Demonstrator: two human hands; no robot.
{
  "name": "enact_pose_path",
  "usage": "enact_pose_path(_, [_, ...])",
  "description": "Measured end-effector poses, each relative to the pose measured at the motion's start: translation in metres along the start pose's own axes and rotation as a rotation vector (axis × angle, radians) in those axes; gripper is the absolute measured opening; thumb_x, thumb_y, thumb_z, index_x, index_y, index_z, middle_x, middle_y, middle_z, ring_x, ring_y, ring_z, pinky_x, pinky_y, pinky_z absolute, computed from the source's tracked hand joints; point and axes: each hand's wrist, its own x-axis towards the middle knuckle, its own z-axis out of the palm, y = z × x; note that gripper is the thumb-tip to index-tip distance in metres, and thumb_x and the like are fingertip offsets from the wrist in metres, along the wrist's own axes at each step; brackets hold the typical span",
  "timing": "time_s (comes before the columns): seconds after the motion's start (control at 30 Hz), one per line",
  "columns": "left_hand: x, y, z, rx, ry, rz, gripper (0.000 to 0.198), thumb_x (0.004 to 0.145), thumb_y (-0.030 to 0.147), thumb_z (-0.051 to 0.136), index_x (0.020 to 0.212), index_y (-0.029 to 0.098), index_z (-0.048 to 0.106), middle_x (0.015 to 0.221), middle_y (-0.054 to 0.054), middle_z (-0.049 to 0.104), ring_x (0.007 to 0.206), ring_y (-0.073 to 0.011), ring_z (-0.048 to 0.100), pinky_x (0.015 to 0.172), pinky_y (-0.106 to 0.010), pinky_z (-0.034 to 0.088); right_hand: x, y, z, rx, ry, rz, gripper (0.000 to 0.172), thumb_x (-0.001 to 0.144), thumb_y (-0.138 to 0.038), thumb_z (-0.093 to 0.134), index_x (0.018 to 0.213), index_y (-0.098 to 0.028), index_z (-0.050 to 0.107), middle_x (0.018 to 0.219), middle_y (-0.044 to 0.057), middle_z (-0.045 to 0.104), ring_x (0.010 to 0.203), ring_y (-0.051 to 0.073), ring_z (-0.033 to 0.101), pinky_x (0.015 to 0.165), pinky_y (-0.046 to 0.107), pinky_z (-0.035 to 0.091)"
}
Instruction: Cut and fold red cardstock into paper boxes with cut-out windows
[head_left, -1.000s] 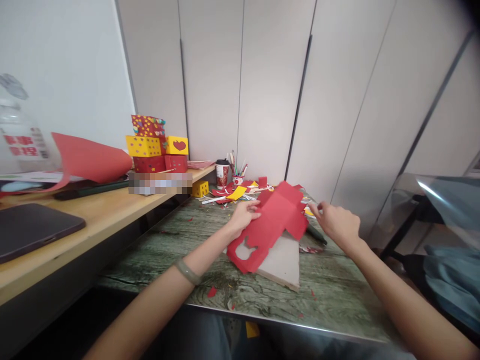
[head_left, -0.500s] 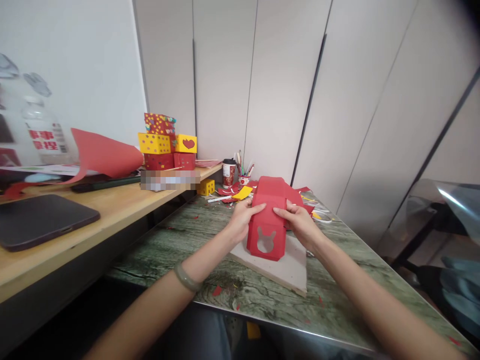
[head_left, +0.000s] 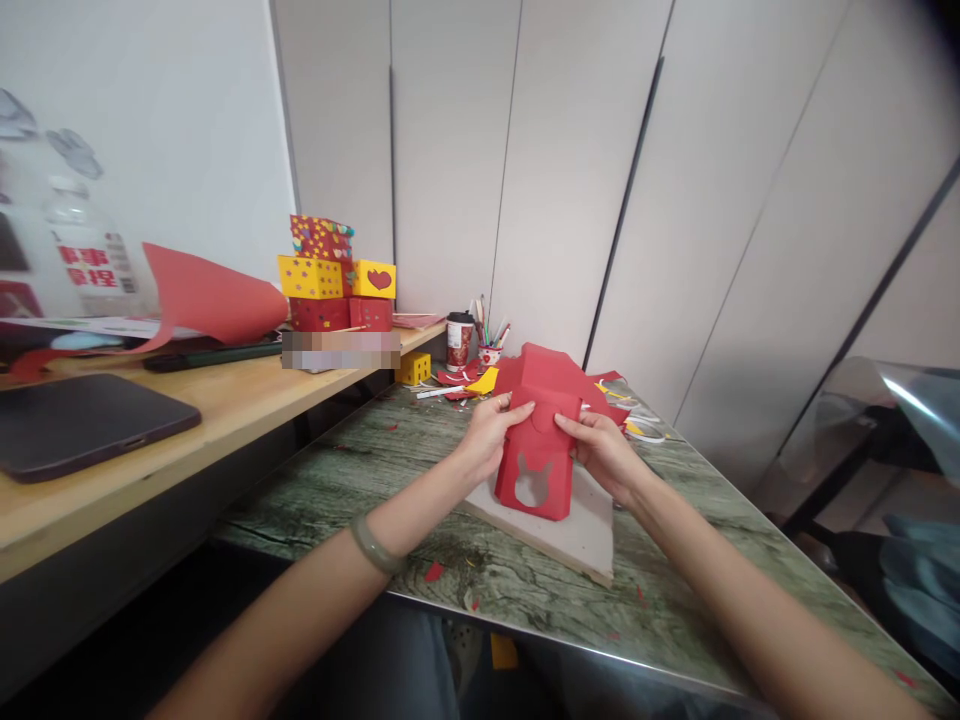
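Observation:
Between my hands is a red paper box template [head_left: 544, 425], cut out with creased panels and flaps. Its lowest panel has a cut-out shaped like an eared animal head. My left hand [head_left: 491, 432] pinches its left edge, thumb on the face toward me and fingers behind. On the opposite edge, my right hand [head_left: 598, 447] grips in the same way. The template's lower end stands over a pale board [head_left: 581, 535] on the table, and its upper panels tilt away from me. Fingers behind the paper are partly hidden.
Red, yellow and white paper scraps [head_left: 461, 385] lie behind the template, near a pen cup [head_left: 490, 355] and a lidded coffee cup [head_left: 459, 342]. On the raised wooden shelf [head_left: 247, 395] at left are decorated boxes [head_left: 315, 278], a bottle [head_left: 82, 250] and a dark tablet-like device [head_left: 90, 425].
The template's middle panels have bent more at the creases, and a curved outline now shows between my thumbs. Both hands keep their hold; the view has shifted slightly.

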Motion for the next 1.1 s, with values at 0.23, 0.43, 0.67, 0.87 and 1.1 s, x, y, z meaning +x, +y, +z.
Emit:
enact_pose_path(0.23, [0.0002,-0.0044,-0.0005,0.030,-0.010,-0.009,0.015,0.081,0.022,0.053,0.090,0.010,0.057,0.085,-0.003,0.061,0.073,-0.0123,0.058,0.070,-0.032,0.047,-0.0007,-0.0025,0.0006,0.031,0.016,0.023,0.022,0.069,-0.026,0.065,0.089,-0.016,0.066,0.085,0.006,0.071,0.074,0.017,0.065,0.069,0.026,0.049])
enact_pose_path(0.43, [-0.0019,-0.0073,-0.0011,0.033,-0.024,0.003,0.026,0.064,0.023,0.069,0.085,0.012,0.060,0.081,-0.004,0.065,0.066,-0.0133,0.059,0.069,-0.028,0.046,-0.0056,0.0010,0.0049,-0.001,0.074,0.043,0.023,0.065,-0.025,0.069,0.086,-0.016,0.067,0.082,0.006,0.072,0.068,0.018,0.066,0.064,0.027,0.051])
enact_pose_path(0.67, [-0.0034,-0.0074,-0.0023,0.136,-0.086,-0.078,0.035,0.051,0.014,0.076,0.083,0.010,0.062,0.078,-0.007,0.066,0.061,-0.0154,0.059,0.062,-0.029,0.046,-0.0064,0.0037,0.0039,0.002,0.172,-0.007,0.021,0.065,-0.026,0.069,0.084,-0.017,0.066,0.081,0.004,0.072,0.068,0.018,0.065,0.065,0.027,0.051])
enact_pose_path(0.87, [-0.0018,-0.0089,-0.0041,0.189,-0.135,-0.094,0.036,0.050,0.013,0.076,0.083,0.008,0.063,0.081,-0.010,0.066,0.065,-0.0164,0.060,0.068,-0.032,0.046,-0.0072,0.0030,0.0051,0.046,0.178,0.015,0.021,0.067,-0.027,0.067,0.086,-0.017,0.065,0.082,0.005,0.072,0.068,0.019,0.066,0.066,0.030,0.052])
enact_pose_path(1.1, [-0.0020,-0.0104,-0.0036,0.204,-0.168,-0.092,0.033,0.053,0.014,0.075,0.083,0.007,0.063,0.084,-0.011,0.066,0.067,-0.0160,0.061,0.071,-0.033,0.046,-0.0062,0.0064,0.0049,0.103,0.195,0.022,0.024,0.067,-0.026,0.066,0.089,-0.018,0.064,0.091,0.005,0.071,0.067,0.017,0.065,0.064,0.028,0.052])
